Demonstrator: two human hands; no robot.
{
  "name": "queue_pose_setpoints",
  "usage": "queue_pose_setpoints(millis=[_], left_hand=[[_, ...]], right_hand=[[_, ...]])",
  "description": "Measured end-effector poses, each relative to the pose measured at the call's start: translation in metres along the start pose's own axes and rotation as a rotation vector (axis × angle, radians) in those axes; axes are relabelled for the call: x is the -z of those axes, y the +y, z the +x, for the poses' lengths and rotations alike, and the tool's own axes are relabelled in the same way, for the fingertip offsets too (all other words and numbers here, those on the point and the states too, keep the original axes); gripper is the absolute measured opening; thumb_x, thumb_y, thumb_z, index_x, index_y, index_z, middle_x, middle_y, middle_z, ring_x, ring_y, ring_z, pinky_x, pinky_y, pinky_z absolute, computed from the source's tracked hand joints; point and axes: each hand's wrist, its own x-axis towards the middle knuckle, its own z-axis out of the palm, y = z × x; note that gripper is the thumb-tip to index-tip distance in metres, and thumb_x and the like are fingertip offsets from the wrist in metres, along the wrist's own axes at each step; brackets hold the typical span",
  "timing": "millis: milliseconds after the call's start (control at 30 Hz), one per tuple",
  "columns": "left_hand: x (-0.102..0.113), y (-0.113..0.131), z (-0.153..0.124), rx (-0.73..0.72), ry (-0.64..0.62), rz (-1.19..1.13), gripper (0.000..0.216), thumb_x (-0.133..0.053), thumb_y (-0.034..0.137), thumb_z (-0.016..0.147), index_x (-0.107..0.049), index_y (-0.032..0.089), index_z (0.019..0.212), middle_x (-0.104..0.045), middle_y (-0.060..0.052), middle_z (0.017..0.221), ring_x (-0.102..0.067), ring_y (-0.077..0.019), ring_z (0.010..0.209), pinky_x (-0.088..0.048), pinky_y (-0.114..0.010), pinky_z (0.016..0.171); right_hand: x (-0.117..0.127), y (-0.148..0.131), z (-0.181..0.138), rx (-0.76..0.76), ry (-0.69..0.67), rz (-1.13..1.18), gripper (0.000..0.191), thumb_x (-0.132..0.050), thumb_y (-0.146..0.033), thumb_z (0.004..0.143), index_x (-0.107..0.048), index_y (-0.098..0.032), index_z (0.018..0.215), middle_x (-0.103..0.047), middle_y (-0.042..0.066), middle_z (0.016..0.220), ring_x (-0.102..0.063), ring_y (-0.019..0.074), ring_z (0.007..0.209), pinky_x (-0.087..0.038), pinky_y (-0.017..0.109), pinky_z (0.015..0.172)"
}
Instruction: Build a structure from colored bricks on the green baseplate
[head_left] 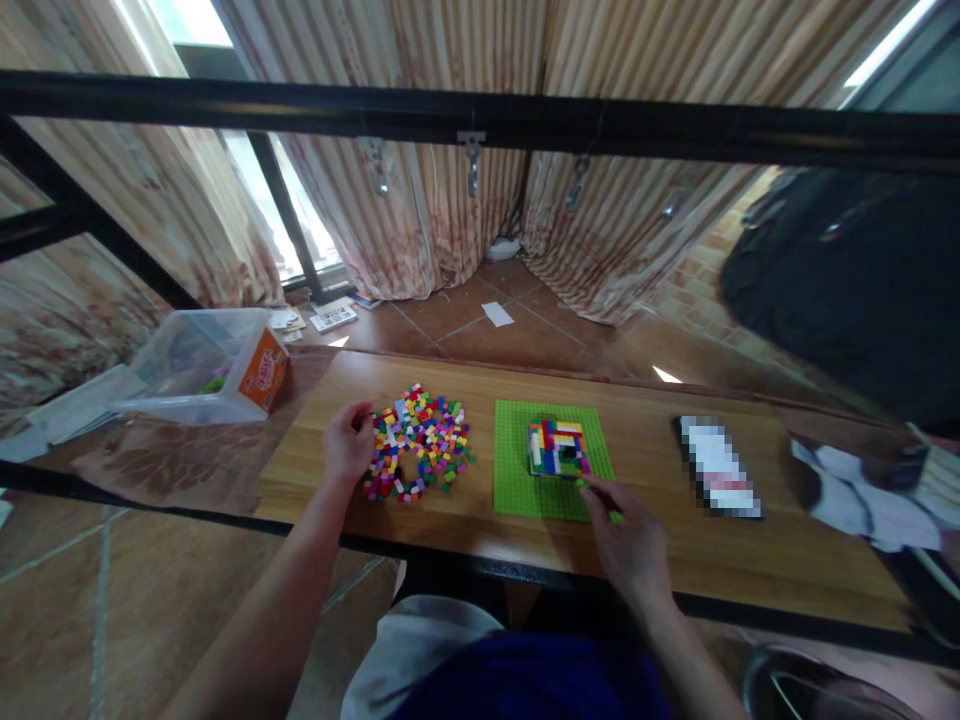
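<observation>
Left hand (347,440) curled at brick pile (424,440) — hold unclear; right hand (630,545) pinched over green baseplate (517,480) — contents unclear.

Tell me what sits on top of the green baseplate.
A small multicoloured brick build stands on the green baseplate, toward its far side. The right hand covers the near right corner, and anything beneath it is hidden.
</observation>
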Motion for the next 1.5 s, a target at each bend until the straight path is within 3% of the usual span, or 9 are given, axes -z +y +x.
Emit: queue_pose_setpoints(millis=[200, 400, 833, 1233, 1500], left_hand=[[0.001, 0.000, 0.001, -0.018, -0.001, 0.014, 0.025, -0.054, 0.024, 0.079, -0.070, 0.017, 0.097, -0.074, -0.008, 0.097, -0.068, -0.0214, 0.092, -0.054, -0.036, 0.090], [0.002, 0.000, 0.001, -0.027, 0.008, 0.017, 0.025, -0.055, 0.025, 0.079, -0.070, 0.016, 0.097, -0.074, -0.008, 0.096, -0.069, -0.0217, 0.090, -0.054, -0.036, 0.088], [0.003, 0.005, 0.000, 0.004, -0.004, -0.005, 0.025, -0.055, 0.022, 0.077, -0.070, 0.016, 0.097, -0.074, -0.007, 0.095, -0.069, -0.0207, 0.088, -0.055, -0.034, 0.088], [0.002, 0.001, 0.001, -0.017, 0.010, 0.003, 0.024, -0.055, 0.025, 0.078, -0.070, 0.017, 0.095, -0.073, -0.007, 0.092, -0.068, -0.0212, 0.088, -0.054, -0.036, 0.088], [0.004, 0.006, -0.002, -0.021, -0.002, 0.017, 0.025, -0.055, 0.025, 0.079, -0.070, 0.017, 0.097, -0.073, -0.008, 0.096, -0.068, -0.0211, 0.091, -0.054, -0.035, 0.089]], right_hand=[[-0.010, 0.002, 0.030, 0.273, 0.060, -0.098, 0.023, -0.058, -0.039, 0.090, -0.076, -0.025, 0.094, -0.068, 0.009, 0.107, -0.060, 0.0240, 0.102, -0.048, 0.044, 0.090], [-0.025, 0.006, 0.048, 0.335, 0.051, -0.157, 0.021, -0.059, -0.039, 0.090, -0.078, -0.030, 0.093, -0.062, 0.008, 0.119, -0.054, 0.0255, 0.110, -0.044, 0.046, 0.094], [-0.033, 0.012, 0.050, 0.141, 0.041, 0.023, 0.019, -0.064, -0.039, 0.081, -0.078, -0.031, 0.090, -0.066, 0.006, 0.115, -0.058, 0.0252, 0.111, -0.042, 0.048, 0.100], [-0.038, 0.005, 0.058, 0.011, 0.086, 0.026, 0.040, -0.060, -0.048, 0.083, -0.073, -0.019, 0.106, -0.065, 0.015, 0.119, -0.057, 0.0284, 0.113, -0.041, 0.051, 0.102], [-0.045, 0.002, 0.061, -0.040, 0.080, 0.033, 0.045, -0.063, -0.050, 0.079, -0.070, -0.017, 0.108, -0.065, 0.015, 0.117, -0.058, 0.0278, 0.109, -0.043, 0.049, 0.100]])
